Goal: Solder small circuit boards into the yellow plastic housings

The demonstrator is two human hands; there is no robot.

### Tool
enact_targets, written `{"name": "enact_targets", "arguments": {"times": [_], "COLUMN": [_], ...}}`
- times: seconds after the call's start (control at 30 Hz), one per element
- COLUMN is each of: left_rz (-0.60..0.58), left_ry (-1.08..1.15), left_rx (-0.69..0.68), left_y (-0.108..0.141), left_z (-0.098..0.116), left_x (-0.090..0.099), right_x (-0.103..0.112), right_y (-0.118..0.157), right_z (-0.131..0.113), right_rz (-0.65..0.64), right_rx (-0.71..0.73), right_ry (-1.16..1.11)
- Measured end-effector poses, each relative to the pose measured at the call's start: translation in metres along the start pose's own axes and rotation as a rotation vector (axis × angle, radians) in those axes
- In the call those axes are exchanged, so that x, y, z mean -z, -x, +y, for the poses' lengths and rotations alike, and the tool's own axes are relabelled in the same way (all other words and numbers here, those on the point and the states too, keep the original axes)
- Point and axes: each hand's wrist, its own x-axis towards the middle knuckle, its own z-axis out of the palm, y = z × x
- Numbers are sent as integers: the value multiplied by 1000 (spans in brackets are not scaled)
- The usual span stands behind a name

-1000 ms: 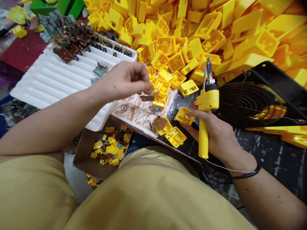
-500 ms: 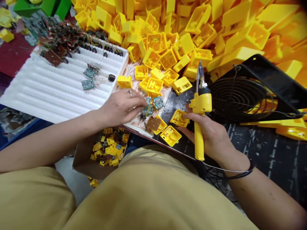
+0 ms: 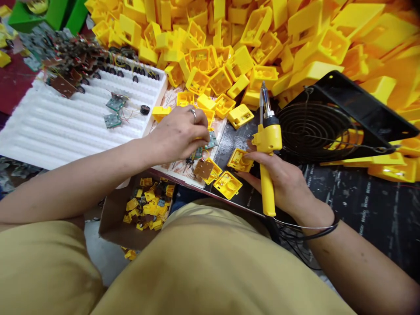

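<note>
My right hand [image 3: 282,179] is wrapped round the handle of a yellow soldering gun [image 3: 268,140], its tip pointing up and away. The fingertips of that hand are beside an open yellow housing [image 3: 240,160]. My left hand [image 3: 183,133], with a ring, is over green circuit boards [image 3: 211,139] at the edge of the white board; its fingers are bent together, and what they grip is hidden. Just below them are a brown board [image 3: 203,169] with wires and a small black round part [image 3: 189,160]. Another yellow housing [image 3: 228,185] lies open near the table's front edge.
A large heap of yellow housings [image 3: 203,59] covers the back. At the right stands a black fan [image 3: 308,127]. The white foam sheet [image 3: 75,131] at the left bears boards and wired parts. Below the table is a carton [image 3: 114,218] of yellow pieces.
My left hand has moved right and slightly up, over the green boards. My right hand keeps its hold on the soldering gun. The whole view has shifted a little.
</note>
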Motion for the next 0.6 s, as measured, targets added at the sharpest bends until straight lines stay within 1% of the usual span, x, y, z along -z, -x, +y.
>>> {"name": "enact_targets", "arguments": {"times": [0.07, 0.13, 0.17, 0.2, 0.27, 0.37, 0.43, 0.53, 0.6], "left_rz": [82, 75, 52, 16, -58, -125, -145, -190, -229], "left_ry": [235, 434, 476, 469, 333, 40, -69, -99, -70], "left_rx": [55, 85, 88, 81, 44, -10, 16, 101, 141], "left_y": [-6, -14, -17, -21, -27, -33, -36, -38, -39], "left_z": [3, 9, 13, 16, 23, 30, 33, 35, 35], "left_x": [-1, 0, -1, -2, -8, -19, -24, -25, -21], "right_x": [1, 1, 1, 2, 7, 24, 38, 55, 65], "right_y": [-2, -4, -5, -6, -6, -5, -4, 3, 14], "right_z": [-1, 0, 0, 0, -1, -10, -18, -24, -24], "right_rz": [14, 1, -14, -26, -17, 45, 78, 139, 127], "right_rx": [8, 31, 43, 53, 52, 24, 11, 57, 96], "right_ry": [11, 13, 10, 7, 9, 25, 39, 89, 71]}}
